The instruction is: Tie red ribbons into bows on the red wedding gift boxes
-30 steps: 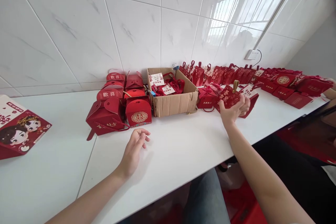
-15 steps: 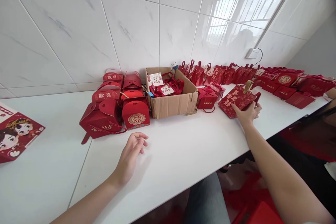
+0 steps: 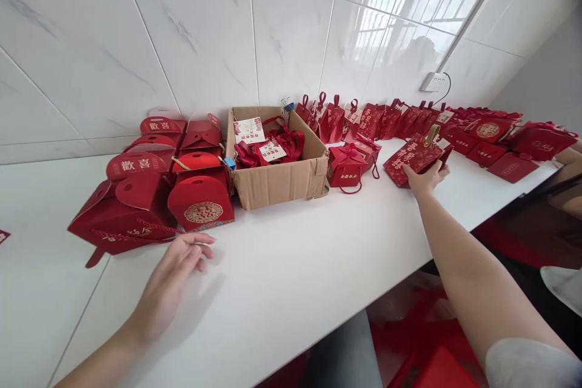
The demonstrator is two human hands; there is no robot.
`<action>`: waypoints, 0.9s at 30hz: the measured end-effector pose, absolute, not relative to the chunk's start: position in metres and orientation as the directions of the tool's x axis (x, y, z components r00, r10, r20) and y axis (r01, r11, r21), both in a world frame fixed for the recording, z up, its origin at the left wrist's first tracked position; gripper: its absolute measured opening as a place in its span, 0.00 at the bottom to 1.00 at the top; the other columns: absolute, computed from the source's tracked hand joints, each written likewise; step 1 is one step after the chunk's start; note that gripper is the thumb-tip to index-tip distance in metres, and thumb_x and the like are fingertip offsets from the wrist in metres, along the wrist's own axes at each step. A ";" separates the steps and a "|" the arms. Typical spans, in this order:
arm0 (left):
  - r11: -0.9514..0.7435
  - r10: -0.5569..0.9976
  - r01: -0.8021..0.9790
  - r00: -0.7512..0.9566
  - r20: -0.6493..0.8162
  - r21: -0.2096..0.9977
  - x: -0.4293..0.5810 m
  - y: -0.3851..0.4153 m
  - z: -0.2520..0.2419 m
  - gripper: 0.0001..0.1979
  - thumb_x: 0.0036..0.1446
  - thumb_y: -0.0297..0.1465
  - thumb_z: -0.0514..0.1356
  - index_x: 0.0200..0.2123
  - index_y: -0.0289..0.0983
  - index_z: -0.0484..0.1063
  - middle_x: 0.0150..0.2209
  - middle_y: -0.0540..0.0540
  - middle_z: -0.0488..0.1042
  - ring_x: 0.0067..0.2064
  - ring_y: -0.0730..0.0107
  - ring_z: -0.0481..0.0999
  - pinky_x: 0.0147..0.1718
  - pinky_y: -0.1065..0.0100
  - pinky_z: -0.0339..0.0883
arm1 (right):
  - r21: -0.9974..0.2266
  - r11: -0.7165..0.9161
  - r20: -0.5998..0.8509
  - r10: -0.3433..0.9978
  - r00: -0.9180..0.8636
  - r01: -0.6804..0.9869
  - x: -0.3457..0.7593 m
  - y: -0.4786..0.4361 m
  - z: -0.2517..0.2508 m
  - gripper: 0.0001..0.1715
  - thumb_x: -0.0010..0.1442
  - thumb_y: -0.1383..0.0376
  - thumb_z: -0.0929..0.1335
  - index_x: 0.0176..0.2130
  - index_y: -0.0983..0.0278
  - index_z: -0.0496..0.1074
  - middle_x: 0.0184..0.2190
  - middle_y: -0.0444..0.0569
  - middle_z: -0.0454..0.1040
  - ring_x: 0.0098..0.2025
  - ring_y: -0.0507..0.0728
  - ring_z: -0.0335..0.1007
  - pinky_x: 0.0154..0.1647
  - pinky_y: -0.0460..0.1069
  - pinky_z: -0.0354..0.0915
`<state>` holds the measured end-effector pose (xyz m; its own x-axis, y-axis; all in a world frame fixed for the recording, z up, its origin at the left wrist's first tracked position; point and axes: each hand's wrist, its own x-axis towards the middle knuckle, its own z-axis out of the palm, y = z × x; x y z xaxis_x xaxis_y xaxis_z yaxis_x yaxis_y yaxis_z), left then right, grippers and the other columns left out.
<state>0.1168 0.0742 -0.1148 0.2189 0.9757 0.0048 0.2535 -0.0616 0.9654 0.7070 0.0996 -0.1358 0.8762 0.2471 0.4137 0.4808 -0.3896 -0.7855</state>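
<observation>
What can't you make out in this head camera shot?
In the head view:
Red item, far left: mostly cut off by the left edge.
Floor of the cardboard box: covered by red ribbons and white cards.
Fine print on those cards: too small to read.
Underside of the gold-looped red box in the right hand: hidden by its own front.
Another person's arm: cut off by the right edge.

Head cam: above and in front of the cardboard box (image 3: 279,185), tilted down, facing the tiled wall (image 3: 291,30) behind it. Box at mid-range; white table (image 3: 282,279) before it runs closer to lens.
</observation>
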 end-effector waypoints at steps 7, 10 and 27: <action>-0.026 0.995 0.293 0.100 -0.004 0.956 0.111 0.091 -0.122 0.20 0.58 0.51 0.52 0.43 0.41 0.65 0.46 0.44 0.68 0.44 0.59 0.66 0.40 0.62 0.60 | -0.772 -0.299 0.491 0.281 0.825 0.561 0.723 0.148 -0.148 0.47 0.42 0.58 0.74 0.57 0.63 0.53 0.65 0.58 0.40 0.67 0.66 0.38 0.67 0.58 0.40; 0.003 0.996 0.314 0.089 -0.032 0.949 0.110 0.092 -0.123 0.21 0.57 0.51 0.52 0.44 0.42 0.66 0.45 0.44 0.69 0.43 0.58 0.66 0.40 0.62 0.60 | -0.760 -0.275 0.508 0.313 0.803 0.588 0.726 0.169 -0.151 0.46 0.42 0.59 0.74 0.56 0.62 0.54 0.65 0.58 0.41 0.67 0.66 0.38 0.67 0.58 0.40; 0.062 0.997 0.265 0.030 -0.073 0.962 0.121 0.091 -0.113 0.18 0.57 0.49 0.53 0.43 0.42 0.66 0.42 0.46 0.71 0.41 0.59 0.66 0.38 0.63 0.59 | -0.879 -0.155 0.273 0.611 0.743 0.451 0.696 0.203 -0.138 0.30 0.47 0.57 0.70 0.48 0.66 0.66 0.49 0.59 0.68 0.52 0.67 0.65 0.54 0.62 0.62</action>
<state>0.1207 0.0911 -0.1132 0.0303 0.9969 -0.0725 0.2654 0.0619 0.9622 0.6964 0.2028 -0.1377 0.7430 0.6110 0.2732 0.4505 -0.1547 -0.8793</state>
